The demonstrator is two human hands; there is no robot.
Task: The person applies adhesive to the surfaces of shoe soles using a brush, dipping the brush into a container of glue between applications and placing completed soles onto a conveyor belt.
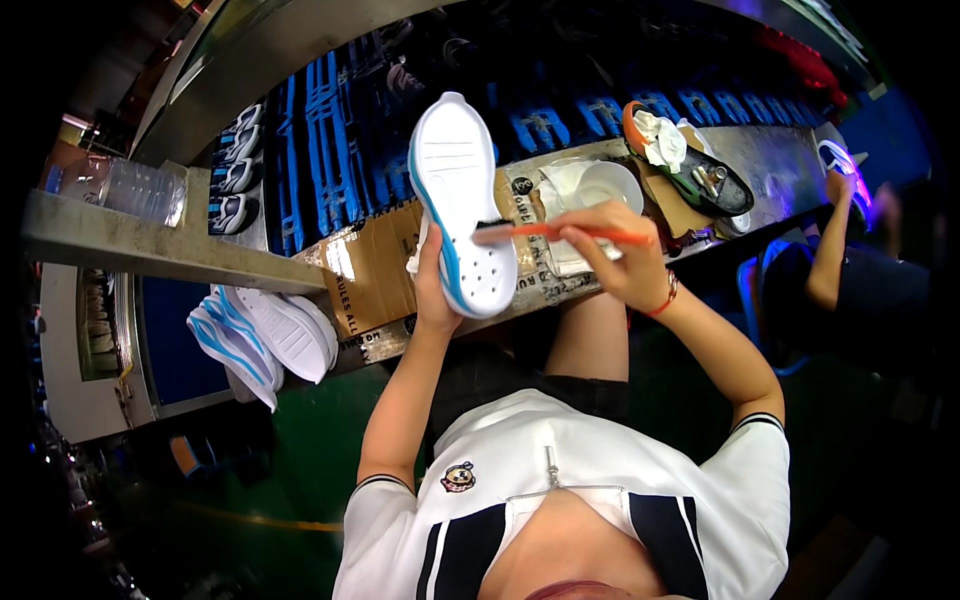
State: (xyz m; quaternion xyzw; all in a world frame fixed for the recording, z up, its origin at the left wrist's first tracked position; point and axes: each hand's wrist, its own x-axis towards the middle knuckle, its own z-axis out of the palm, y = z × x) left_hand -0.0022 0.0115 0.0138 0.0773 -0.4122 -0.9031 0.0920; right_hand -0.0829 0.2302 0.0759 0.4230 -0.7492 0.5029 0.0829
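Note:
My left hand grips a white shoe sole with a light blue side edge, holding it raised in front of me. The sole's toe or heel end points away, and small holes dot its nearer part. In my right hand is a small brush with an orange handle and dark bristles. Its bristle end lies over the middle of the sole, near the holes; whether it touches is hard to tell. The fingers of my left hand behind the sole are hidden.
More white and blue soles lie at the left. Cardboard covers part of the bench. A translucent bowl and a dark sole holding crumpled tissue stand right. Blue racks fill the back; another person's hand is far right.

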